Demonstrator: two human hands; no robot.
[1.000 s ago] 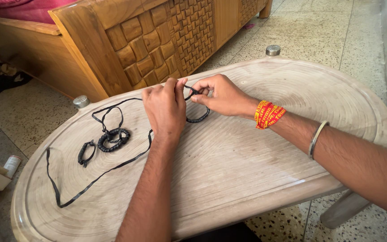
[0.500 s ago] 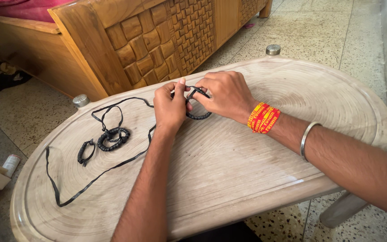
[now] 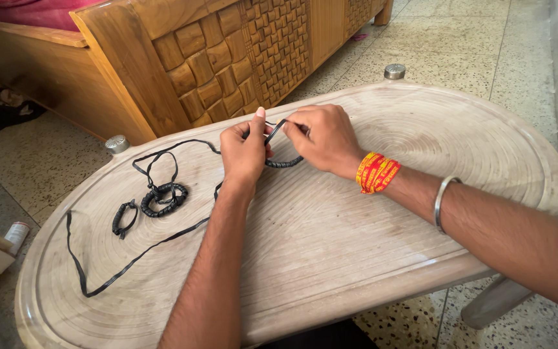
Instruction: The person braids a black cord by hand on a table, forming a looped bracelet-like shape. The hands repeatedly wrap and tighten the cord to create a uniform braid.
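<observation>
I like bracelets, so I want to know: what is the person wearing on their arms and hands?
The left hand and its forearm are bare, with no sleeve, ring or band in view. The right hand is bare too, but its wrist wears a thick bundle of red and yellow threads. Further up that forearm sits a thin, plain silver-coloured metal bangle. No sleeves show on either arm.

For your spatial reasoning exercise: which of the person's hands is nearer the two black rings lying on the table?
Left. The left hand is just right of the rings; the right hand lies farther right, beyond it.
</observation>
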